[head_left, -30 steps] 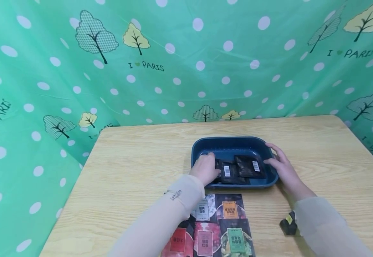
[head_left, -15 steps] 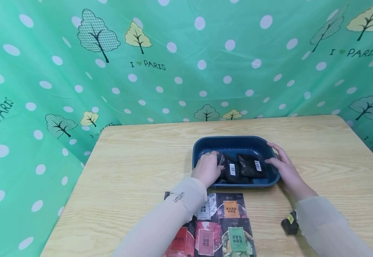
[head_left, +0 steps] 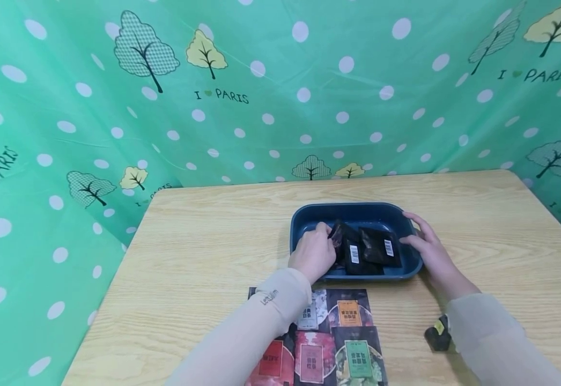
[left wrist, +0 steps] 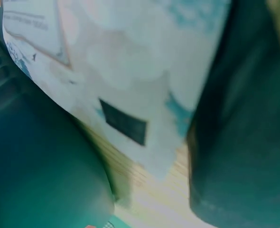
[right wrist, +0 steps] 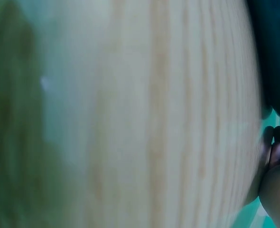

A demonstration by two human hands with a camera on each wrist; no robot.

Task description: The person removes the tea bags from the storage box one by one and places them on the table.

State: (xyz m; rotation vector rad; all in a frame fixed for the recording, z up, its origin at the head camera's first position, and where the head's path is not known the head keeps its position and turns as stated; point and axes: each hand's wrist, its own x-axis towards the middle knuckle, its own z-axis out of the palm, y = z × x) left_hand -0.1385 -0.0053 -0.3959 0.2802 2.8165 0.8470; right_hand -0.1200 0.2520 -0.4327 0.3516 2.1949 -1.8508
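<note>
In the head view, a dark blue rectangular tray (head_left: 353,208) stands on the table. Several black packets lie inside it, including one with a white barcode label (head_left: 364,257) and another packet (head_left: 381,246) on its right. My left hand (head_left: 313,252) reaches over the tray's left part and pinches a dark packet (head_left: 339,236), which is tilted up; the fingertips are partly hidden. At the tray's right end, my right hand (head_left: 430,252) grips the rim, thumb inside and fingers outside. That hand also shows at the edge of the right wrist view, beside the wooden surface.
Printed packets are laid out in rows in front of the tray, among them a green-labelled one (head_left: 359,356), a pink one (head_left: 313,359) and an orange-labelled one (head_left: 349,311). A small black object (head_left: 437,335) lies by the right sleeve. A green curtain (head_left: 261,107) hangs behind the table.
My left hand has lifted the left dark packet and tilted it up, shifting it to the right. The barcoded packet has slid slightly right. My right hand stays on the rim.
</note>
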